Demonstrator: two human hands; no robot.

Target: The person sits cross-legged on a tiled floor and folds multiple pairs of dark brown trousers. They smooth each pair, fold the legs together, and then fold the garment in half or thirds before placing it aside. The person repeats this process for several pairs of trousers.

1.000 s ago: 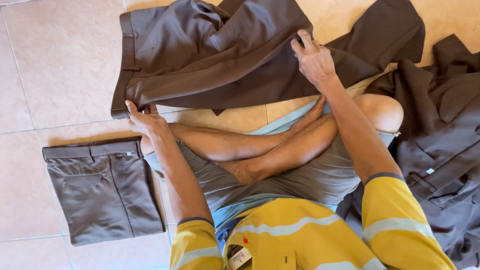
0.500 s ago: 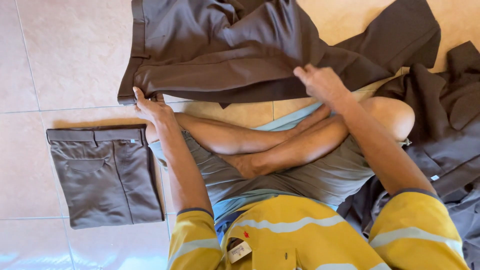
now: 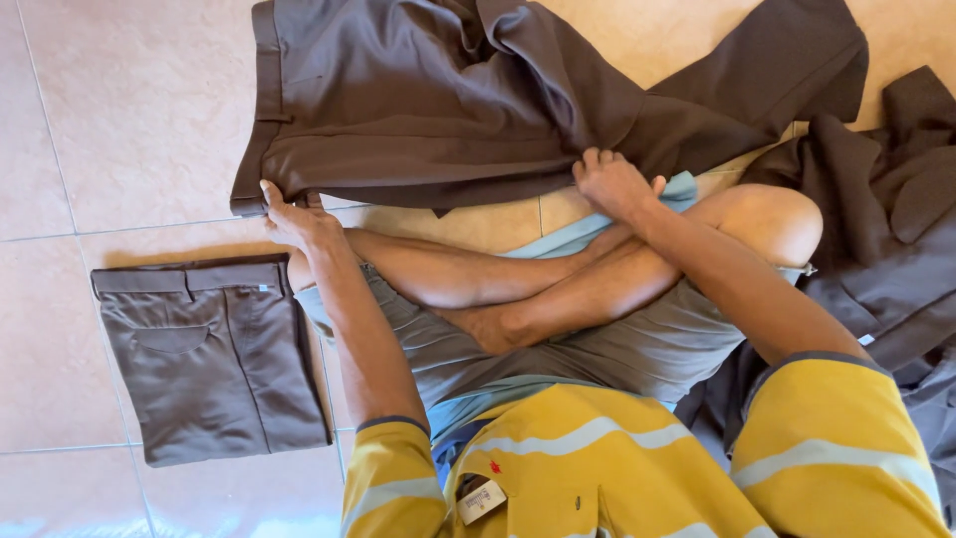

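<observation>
1. Lying half-folded on the tiled floor [image 3: 139,130], dark trousers [image 3: 418,110] look soft and limp.
2. Left hand [image 3: 297,217] pinches the waistband corner.
3. Right hand [image 3: 612,184] presses the leg edge, fingers closed.
4. Best held at waistband and seams.

Trousers [image 3: 448,110] spread on the floor: dark brown, plain, no pattern. Folded trousers [image 3: 204,354] left of the spread ones and nearer the person: lighter grey-brown, plain, with same-colour stitching. Heap of clothes [image 3: 886,229] right of the spread trousers: dark brown to charcoal, plain. Floor tiles [image 3: 119,120]: pale beige-pink, faintly mottled, thin grey grout lines. Shirt [image 3: 597,468]: bright yellow with pale grey-white stripes across chest and sleeves, dark grey cuff edging, small red mark near the collar, tan tag. Shorts [image 3: 637,349]: grey, with a light blue band at the hem and waist. Cloth strip [image 3: 597,231] just below the spread trousers: light blue.
</observation>
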